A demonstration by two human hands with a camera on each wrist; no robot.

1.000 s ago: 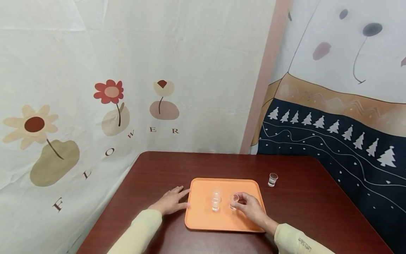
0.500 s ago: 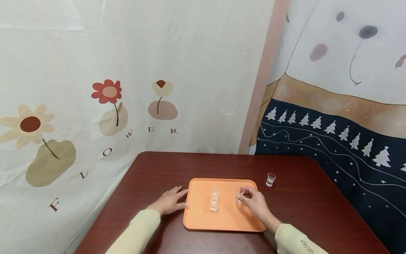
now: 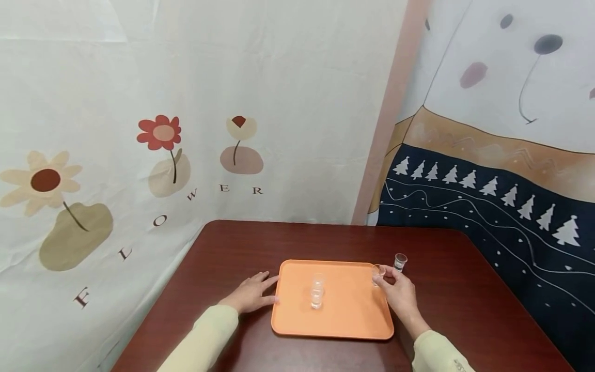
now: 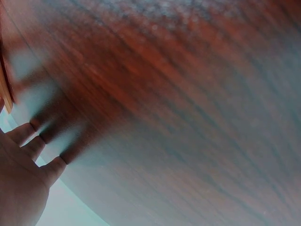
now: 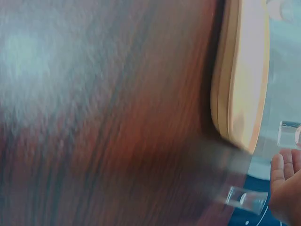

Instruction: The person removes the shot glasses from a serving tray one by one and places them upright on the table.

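An orange tray (image 3: pixel 346 321) lies on the table. Two small clear shot glasses stand near its middle, a front one (image 3: pixel 316 300) and one behind it (image 3: pixel 318 280). My right hand (image 3: pixel 402 295) pinches another clear shot glass (image 3: pixel 377 278) between thumb and fingers over the tray's far right corner. Just beyond that hand, a fourth-side neighbour, a shot glass (image 3: pixel 400 260), stands on the bare table; it also shows in the right wrist view, as a clear glass (image 5: pixel 247 200). My left hand (image 3: pixel 252 293) is spread, its fingertips at the tray's left edge.
The dark reddish wood table (image 3: pixel 260 242) reaches back to a pale curtain (image 3: pixel 297 103) printed with flowers. At the right hangs a cloth (image 3: pixel 465 206) with white trees on navy. In the right wrist view the tray's edge (image 5: pixel 228 80) rises beside the table.
My right hand has carried the shot glass right and away from me, from beside the two tray glasses to the tray's far right corner. The left hand has stayed at the left edge.
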